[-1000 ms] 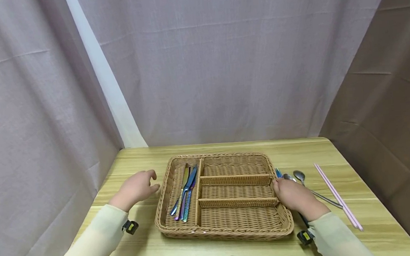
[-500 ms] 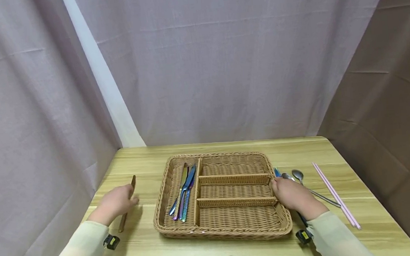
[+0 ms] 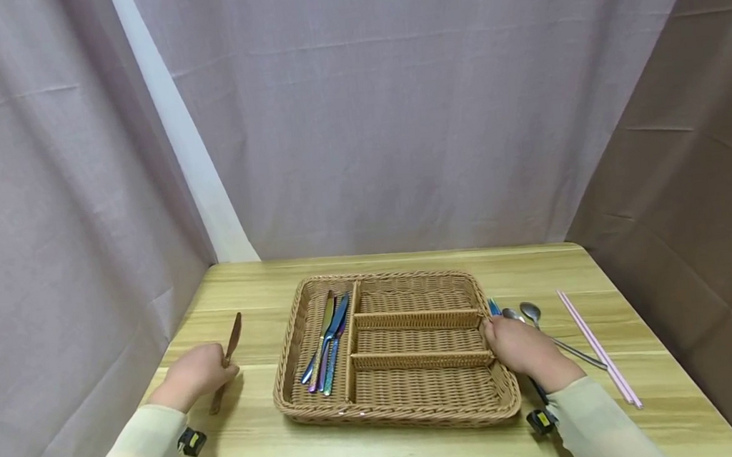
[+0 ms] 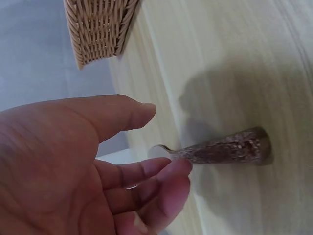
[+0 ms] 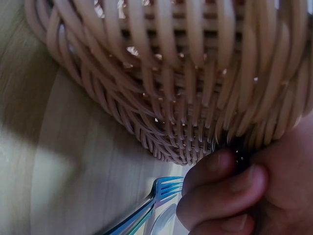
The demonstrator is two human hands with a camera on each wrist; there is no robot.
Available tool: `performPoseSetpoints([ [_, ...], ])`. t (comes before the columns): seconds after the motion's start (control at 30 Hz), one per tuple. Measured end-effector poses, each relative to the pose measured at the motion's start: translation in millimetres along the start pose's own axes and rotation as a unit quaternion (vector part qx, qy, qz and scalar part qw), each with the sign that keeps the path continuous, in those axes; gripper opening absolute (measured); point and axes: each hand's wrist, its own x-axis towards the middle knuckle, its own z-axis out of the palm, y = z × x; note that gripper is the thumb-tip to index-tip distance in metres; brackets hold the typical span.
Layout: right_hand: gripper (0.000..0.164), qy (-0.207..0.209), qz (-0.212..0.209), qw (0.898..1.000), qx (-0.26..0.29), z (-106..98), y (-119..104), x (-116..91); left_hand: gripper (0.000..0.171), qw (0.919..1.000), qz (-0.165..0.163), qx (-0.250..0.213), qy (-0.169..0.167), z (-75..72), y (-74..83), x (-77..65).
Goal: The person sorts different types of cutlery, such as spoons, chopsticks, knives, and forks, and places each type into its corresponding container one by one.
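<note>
On the left part of the table, my left hand (image 3: pixel 197 374) is at a copper-coloured table knife (image 3: pixel 234 336). In the left wrist view its thumb stands apart from the curled fingers, and the fingertips overlap the speckled knife handle (image 4: pixel 225 149). The wicker cutlery basket (image 3: pixel 400 421) sits mid-table; its long left compartment holds several shiny, rainbow-toned knives (image 3: pixel 332 335). My right hand (image 3: pixel 524 351) grips the basket's right side, fingers curled at the woven wall (image 5: pixel 195 73). Just beyond those fingers, blue-green fork tines (image 5: pixel 168 187) show. What lies under the palm is hidden.
Right of the basket lie spoons (image 3: pixel 531 311) and a pair of pink chopsticks (image 3: pixel 601 350). Three basket compartments on the right show bare wicker. Grey curtains (image 3: pixel 363 114) hang behind and left of the table, with a brown one (image 3: pixel 691 181) on the right.
My left hand has moved left, away from the basket's left side, and down to the copper-coloured knife, which its arm hid before. My right hand has stayed on the basket.
</note>
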Motion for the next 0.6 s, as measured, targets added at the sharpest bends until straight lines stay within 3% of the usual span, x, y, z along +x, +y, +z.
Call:
performPoseSetpoints([
  [0.2, 0.042, 0.003, 0.001, 1.0, -0.001, 0, -1, 1, 0.027, 0.9999, -0.008, -0.005, -0.005, 5.7, -2.3, -3.7],
  [0.6, 0.046, 0.002, 0.005, 1.0, 0.001, 2, 0, 0, 0.015, 0.9995, -0.006, -0.029, -0.005, 13.9, -11.3, -1.0],
])
